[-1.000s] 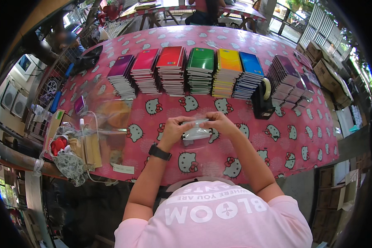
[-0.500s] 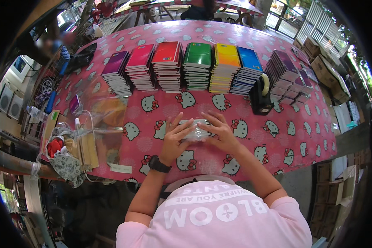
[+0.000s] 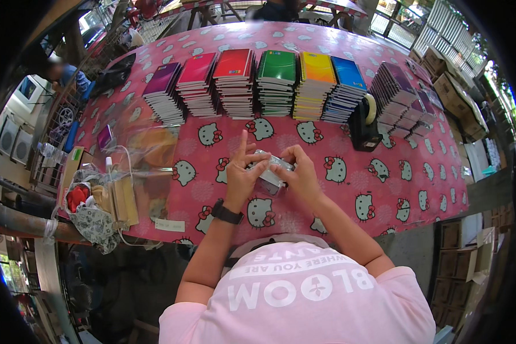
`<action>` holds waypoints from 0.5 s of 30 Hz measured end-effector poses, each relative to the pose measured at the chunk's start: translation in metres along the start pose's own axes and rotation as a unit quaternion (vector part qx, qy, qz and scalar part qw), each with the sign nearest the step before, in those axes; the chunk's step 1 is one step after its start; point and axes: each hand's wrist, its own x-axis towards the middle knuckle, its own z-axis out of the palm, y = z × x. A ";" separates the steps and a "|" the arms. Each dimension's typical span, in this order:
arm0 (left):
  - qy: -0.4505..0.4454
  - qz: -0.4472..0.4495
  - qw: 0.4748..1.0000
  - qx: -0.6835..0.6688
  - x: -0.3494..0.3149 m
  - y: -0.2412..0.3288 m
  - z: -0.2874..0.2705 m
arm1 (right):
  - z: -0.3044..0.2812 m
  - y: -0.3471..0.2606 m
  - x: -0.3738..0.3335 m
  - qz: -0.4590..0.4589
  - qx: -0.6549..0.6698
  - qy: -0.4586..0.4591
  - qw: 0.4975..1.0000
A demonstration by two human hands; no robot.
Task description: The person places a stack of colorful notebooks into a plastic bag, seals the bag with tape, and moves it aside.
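Observation:
Just in front of me, a small block wrapped in shiny clear plastic (image 3: 272, 181) is tilted between my hands above the table. My left hand (image 3: 243, 175) pinches its left side, with one finger stretched up and away. The thumb and bent fingers of my right hand (image 3: 301, 176) grip the right side. What lies inside the wrap is too blurred to tell. Beyond my hands stand stacks of spiral notebooks: purple (image 3: 163, 79), pink (image 3: 196, 70), red (image 3: 233, 64), green (image 3: 277, 66), yellow (image 3: 317, 67) and blue (image 3: 348, 73).
A black tape dispenser (image 3: 363, 131) stands right of the blue stack, beside plastic-wrapped purple notebooks (image 3: 394, 90). Clear plastic sheets (image 3: 149, 149) lie at the left, near a patterned cloth bag (image 3: 94, 223). Cardboard boxes (image 3: 456, 100) are beyond the right edge.
The wrapped block has turned from lying crosswise to a slant. My hands have shifted from resting flat over it to pinching its sides, and one left finger has straightened upward.

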 end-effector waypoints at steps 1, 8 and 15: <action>0.050 0.022 0.998 0.005 -0.003 0.005 0.006 | -0.003 0.005 0.007 0.025 0.024 -0.020 0.999; -0.051 0.211 0.907 0.361 -0.046 0.009 0.001 | -0.014 0.023 0.027 0.073 0.109 -0.121 0.984; -0.104 0.142 0.893 0.414 -0.048 0.018 -0.001 | -0.063 0.015 0.032 0.029 0.079 -0.074 0.994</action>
